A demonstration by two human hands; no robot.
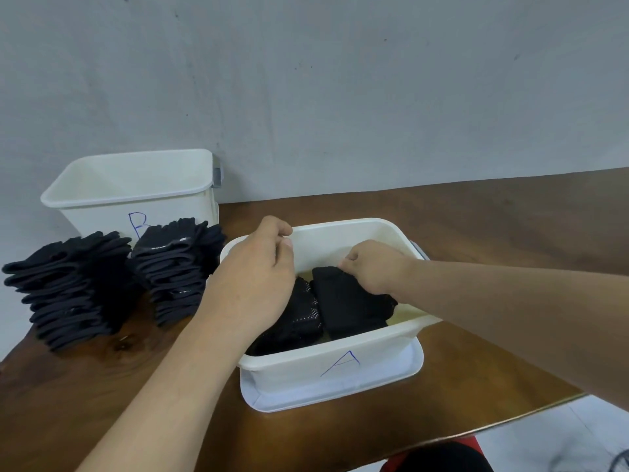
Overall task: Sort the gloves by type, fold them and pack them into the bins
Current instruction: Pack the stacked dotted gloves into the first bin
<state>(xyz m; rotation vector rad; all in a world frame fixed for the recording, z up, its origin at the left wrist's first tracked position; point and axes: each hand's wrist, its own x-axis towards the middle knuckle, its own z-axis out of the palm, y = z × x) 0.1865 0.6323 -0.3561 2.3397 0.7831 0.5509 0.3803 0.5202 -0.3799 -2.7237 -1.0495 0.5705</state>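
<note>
**Seating a folded glove in bin A**

The step in hand looks like packing: the right hand [374, 267] reaches into bin A [333, 366] with its fingers curled down on the far edge of the plain folded glove [347, 301], gripping it there. That glove lies on the bin's floor, right of middle, touching the dotted glove [301, 318] just beside it on the left.

The left hand [258, 267] hangs over the bin's far-left corner and covers part of the dotted glove. Its fingers are curled, but the underside is hidden, so whether it holds anything I cannot tell.

To do this well, I would press the fold flat before letting go, so that it does not spring open, and slide the plain glove snug against its neighbour — a bare strip of floor shows along the right wall, room for another row. The left hand could pin the dotted glove so that it is not dragged out of line.

Most of the work appears to lie ahead: the left stack [71, 291] and the right stack [177, 270] of dark gloves stand on the worktop [476, 233] in front of bin B [136, 185], well apart from both hands. Bin A sits on what seems to be its lid [306, 398].
</note>
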